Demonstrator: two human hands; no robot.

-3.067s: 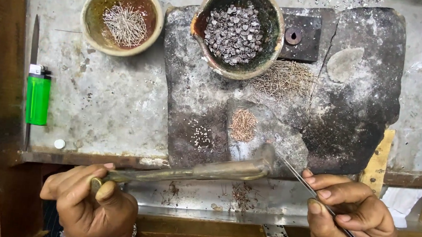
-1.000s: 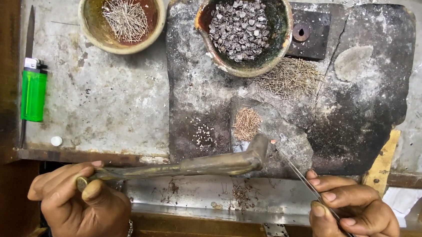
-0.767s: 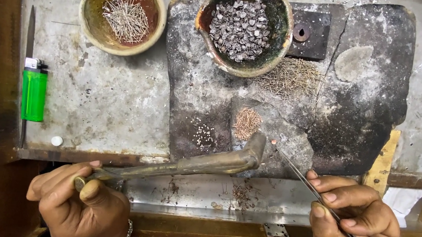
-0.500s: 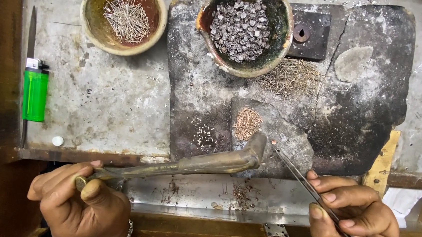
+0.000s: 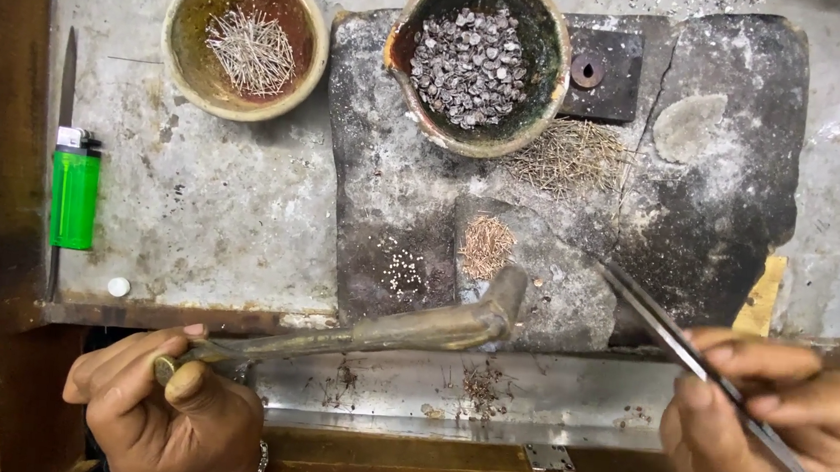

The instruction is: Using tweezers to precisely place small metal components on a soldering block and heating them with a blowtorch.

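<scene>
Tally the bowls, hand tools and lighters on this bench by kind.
Bowls: 2, left bowl and right bowl
Hand tools: 2, torch pipe in the left hand, tweezers in the right hand
Lighters: 1, green lighter
Total: 5

Left hand (image 5: pixel 161 415) grips a bent metal blowpipe (image 5: pixel 403 327) at the worktop's (image 5: pixel 212 210) front edge, its tip beside a small wire pile (image 5: pixel 487 246). Right hand (image 5: pixel 774 434) pinches long tweezers (image 5: pixel 677 336) near the front right corner.

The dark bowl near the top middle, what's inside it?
The dark bowl holds a heap of small, dull grey metal pieces. They cover the bowl's bottom, so whatever lies beneath them cannot be seen.
</scene>
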